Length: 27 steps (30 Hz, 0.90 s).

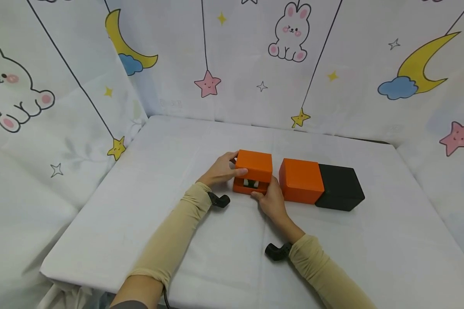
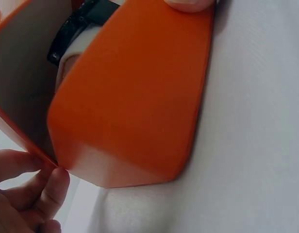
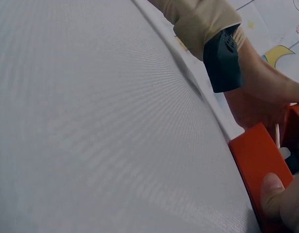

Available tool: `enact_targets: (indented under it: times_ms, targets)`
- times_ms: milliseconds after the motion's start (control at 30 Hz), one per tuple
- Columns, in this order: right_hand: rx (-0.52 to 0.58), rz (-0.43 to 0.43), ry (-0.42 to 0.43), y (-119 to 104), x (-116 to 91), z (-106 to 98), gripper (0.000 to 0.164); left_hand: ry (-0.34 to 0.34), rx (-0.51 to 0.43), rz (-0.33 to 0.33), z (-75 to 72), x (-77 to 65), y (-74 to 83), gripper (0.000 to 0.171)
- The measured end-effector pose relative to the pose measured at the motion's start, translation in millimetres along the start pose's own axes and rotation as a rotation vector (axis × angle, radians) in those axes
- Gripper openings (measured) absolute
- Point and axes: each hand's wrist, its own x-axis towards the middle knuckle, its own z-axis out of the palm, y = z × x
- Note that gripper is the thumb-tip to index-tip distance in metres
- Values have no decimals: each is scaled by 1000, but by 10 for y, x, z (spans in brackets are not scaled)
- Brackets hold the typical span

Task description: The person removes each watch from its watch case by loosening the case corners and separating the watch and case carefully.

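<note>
A small orange hinged box (image 1: 254,159) stands partly opened on the table, its lid raised above the base. My left hand (image 1: 222,170) grips the lid at its left side, thumb across the front. In the left wrist view, the fingers of that left hand (image 2: 28,194) pinch the lid's edge. My right hand (image 1: 272,200) holds the base at its right front, and in the right wrist view its thumb presses the base's orange wall (image 3: 258,155). Inside lies a white cushion with a dark band (image 2: 84,26) round it, like a watch strap; the lid hides the rest.
Right of the hands, a larger orange box (image 1: 301,180) sits against a black box (image 1: 340,186). All rest on a white-covered table (image 1: 170,146). Printed cloth walls (image 1: 247,98) rise behind and beside it. Black wrist devices (image 1: 218,200) are worn on both arms.
</note>
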Motion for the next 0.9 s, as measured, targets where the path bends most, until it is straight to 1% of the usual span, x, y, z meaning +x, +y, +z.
enact_targets:
  times_ms: [133,267,467,567,833,900]
  targets:
    - [4,17,-4,-8,-6,-4,68,-7,-11,-6,-7,20,17,107]
    - [3,16,0,-14,-11,-3,69,-11,-3,-11,-14,32,36,110]
    - [-1,10,3,-22,-10,-1,70,-15,16,-5,-35,58,62,105]
    - [-5,10,3,-22,-7,-3,72,-21,21,-12,-53,73,83,105]
    - [-16,69,9,-6,8,-4,72,-56,24,-32,-89,119,123,105]
    - [-21,80,13,2,16,1,71,-63,29,-45,-103,125,133,106]
